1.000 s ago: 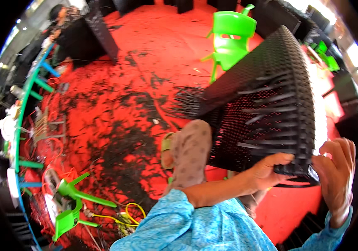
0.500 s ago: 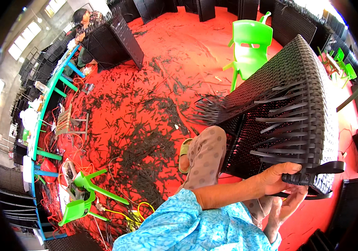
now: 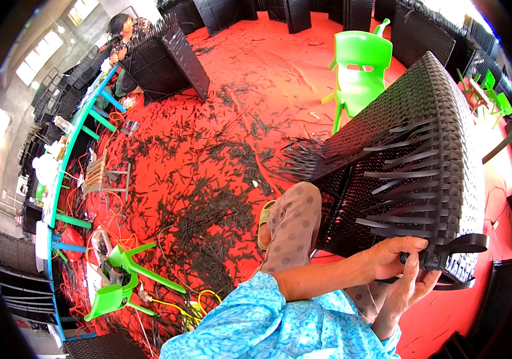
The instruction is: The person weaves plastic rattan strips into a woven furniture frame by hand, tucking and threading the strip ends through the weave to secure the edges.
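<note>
A black woven rattan-style seat piece [image 3: 454,149] stands tilted at my right, with loose strip ends [image 3: 399,173] sticking out along its inner side. My left hand [image 3: 390,256] is closed on its near lower corner, thumb on top of the wrapped edge. Just below, my right hand [image 3: 410,288] is closed too, its fingertips raised against the same corner beside the left fingers. A black flat strip [image 3: 471,242] loops outward from that corner. What exactly lies between the right fingertips is hidden.
Black strip scraps [image 3: 208,221] litter the red floor covering [image 3: 292,66]. A green chair [image 3: 360,66] stands ahead; another green seat [image 3: 109,299] lies at left by yellow cable. A long blue-green table [image 3: 67,158] runs along the left. A person [image 3: 127,33] works at another woven piece.
My right hand has come up, its fingers now reaching the corner next to my left hand. The left hand keeps its grip. The view has shifted slightly.
</note>
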The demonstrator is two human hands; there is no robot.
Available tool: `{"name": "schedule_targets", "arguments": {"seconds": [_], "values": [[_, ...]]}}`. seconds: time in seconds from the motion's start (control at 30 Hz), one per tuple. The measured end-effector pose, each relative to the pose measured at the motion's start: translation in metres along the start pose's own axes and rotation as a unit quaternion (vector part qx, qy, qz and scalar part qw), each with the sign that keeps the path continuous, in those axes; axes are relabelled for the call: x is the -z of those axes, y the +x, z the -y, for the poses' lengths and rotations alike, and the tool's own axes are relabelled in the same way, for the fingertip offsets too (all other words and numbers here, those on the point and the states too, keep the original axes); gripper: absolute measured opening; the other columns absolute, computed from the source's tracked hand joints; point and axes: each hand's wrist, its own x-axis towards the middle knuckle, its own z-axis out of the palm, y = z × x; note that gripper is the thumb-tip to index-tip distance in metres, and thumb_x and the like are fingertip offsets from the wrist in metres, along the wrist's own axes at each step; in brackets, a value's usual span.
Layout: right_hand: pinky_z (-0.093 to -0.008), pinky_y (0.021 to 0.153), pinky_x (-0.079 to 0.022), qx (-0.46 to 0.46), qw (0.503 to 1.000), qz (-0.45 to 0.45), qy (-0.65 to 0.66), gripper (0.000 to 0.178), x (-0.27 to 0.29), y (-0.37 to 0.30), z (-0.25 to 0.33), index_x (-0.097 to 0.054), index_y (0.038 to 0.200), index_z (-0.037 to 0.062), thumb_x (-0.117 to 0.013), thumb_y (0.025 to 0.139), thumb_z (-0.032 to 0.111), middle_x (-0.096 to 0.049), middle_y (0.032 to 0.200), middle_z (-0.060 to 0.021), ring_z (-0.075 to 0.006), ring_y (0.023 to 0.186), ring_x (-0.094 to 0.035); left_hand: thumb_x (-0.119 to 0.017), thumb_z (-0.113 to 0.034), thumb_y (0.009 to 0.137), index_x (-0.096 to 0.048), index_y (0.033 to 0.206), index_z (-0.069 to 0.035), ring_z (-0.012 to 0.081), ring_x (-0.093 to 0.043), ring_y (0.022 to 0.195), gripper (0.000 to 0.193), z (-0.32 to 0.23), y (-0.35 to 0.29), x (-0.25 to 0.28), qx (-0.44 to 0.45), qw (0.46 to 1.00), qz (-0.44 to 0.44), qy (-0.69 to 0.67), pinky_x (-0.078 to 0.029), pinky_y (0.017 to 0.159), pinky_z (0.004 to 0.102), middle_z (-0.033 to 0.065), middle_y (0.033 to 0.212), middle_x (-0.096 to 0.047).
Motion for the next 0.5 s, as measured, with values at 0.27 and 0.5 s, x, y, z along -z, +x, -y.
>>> {"name": "schedule_targets", "arguments": {"seconds": [0.27,0.5], "values": [[-0.0332,0.093,-0.046,0.046,0.999,-0.004,0.012,0.044,0.002,0.002,-0.007,-0.052,0.123,-0.0005,-0.067,0.082,0.000,-0.057,0.122,-0.0145,-0.0198,0.107,-0.056,-0.067,-0.022,0.083,-0.060,0.111,0.000,0.0169,-0.059,0.096,0.036,-0.001,-0.002,-0.002,0.004,1.000,-0.002,0.009,-0.045,0.091,0.0331,0.0062,0.105,-0.064],[-0.0331,0.089,-0.046,-0.019,0.996,-0.019,-0.084,0.043,0.005,0.004,0.005,-0.055,0.118,-0.0009,-0.072,0.079,0.007,-0.059,0.117,-0.0143,-0.0189,0.103,-0.057,-0.069,-0.019,0.082,-0.061,0.110,-0.002,0.0163,-0.059,0.096,0.034,-0.002,-0.005,-0.007,0.000,1.000,-0.018,-0.009,-0.044,0.092,0.0345,0.0052,0.105,-0.064]]}}
